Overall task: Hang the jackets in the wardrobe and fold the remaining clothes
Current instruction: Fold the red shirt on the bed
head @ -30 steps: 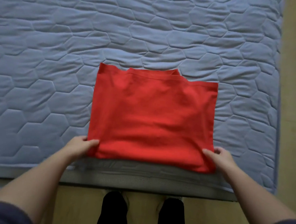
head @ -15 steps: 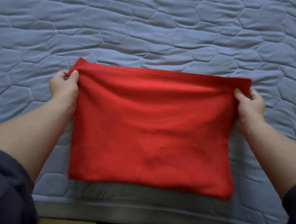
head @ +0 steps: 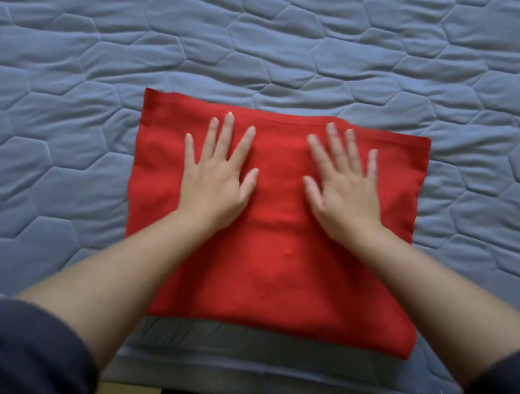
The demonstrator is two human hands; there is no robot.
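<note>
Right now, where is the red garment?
In the head view, the red garment lies centred at the near edge of the mattress, with the left hand and right hand flat on it.

Open bed (head: pixel 267 38) surface runs from 9 through 12 to 3 o'clock around the red cloth (head: pixel 276 278); the left hand (head: pixel 214 183) and right hand (head: pixel 342 198) lie flat on its far half.

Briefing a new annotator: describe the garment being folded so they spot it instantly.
A blue quilted mattress fills the view. At its near edge lies a folded red garment, a flat rectangle with the left hand and right hand spread flat on it. Nothing else here is red.
</note>
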